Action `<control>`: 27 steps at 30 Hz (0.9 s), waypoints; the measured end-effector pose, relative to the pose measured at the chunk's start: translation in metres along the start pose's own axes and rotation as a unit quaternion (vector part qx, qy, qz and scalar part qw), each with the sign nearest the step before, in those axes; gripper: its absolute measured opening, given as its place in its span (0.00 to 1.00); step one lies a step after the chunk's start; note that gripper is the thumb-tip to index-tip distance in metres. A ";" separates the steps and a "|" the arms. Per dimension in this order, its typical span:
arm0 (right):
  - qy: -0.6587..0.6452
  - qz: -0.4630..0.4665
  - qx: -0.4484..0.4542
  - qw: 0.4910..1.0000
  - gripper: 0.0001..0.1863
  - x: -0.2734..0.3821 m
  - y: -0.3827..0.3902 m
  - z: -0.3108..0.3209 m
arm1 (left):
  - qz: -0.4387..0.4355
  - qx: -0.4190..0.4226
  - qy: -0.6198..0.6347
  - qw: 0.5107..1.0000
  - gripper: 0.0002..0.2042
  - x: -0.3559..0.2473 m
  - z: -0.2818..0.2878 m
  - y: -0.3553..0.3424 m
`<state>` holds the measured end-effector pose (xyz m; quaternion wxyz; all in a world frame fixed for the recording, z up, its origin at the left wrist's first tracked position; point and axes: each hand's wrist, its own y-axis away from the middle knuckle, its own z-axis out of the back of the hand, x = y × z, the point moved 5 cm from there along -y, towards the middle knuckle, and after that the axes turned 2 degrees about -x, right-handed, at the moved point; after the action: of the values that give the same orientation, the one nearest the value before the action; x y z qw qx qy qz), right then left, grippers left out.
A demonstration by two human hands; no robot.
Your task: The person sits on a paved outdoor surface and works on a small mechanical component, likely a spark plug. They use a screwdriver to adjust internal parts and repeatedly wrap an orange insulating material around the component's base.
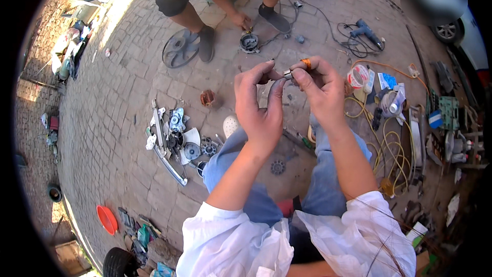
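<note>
My left hand and my right hand are raised above my knees, fingertips close together on a small metal piece. Both are pinched on it; its exact shape is too small to tell. An orange band or bit of wire shows at my right index finger. Below on the paving are a dark toothed disc and, left of my knees, a metal rail assembly among loose plates and round parts. A rusty round part lies beyond them.
A crouching person reaches toward a round housing, beside a fan wheel. A power tool with cables, tape rolls and yellow hose lie at right. A red basin and tyre are lower left.
</note>
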<state>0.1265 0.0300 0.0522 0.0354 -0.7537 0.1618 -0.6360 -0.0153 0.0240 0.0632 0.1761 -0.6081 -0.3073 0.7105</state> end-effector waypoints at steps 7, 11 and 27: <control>-0.074 -0.037 0.025 0.996 0.08 -0.006 0.001 0.000 | -0.016 0.001 -0.023 1.000 0.16 0.000 0.002 0.006; -0.141 -0.069 0.023 0.987 0.08 -0.006 0.002 -0.002 | -0.093 0.005 -0.093 0.991 0.17 -0.013 0.003 0.002; -0.153 -0.118 -0.086 0.977 0.09 -0.018 0.007 -0.004 | -0.121 0.022 -0.107 0.987 0.19 -0.010 -0.004 0.006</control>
<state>0.1188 0.0293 0.0341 -0.0811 -0.8560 0.1184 -0.4966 -0.0088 0.0139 0.0669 0.2403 -0.4824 -0.3801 0.7517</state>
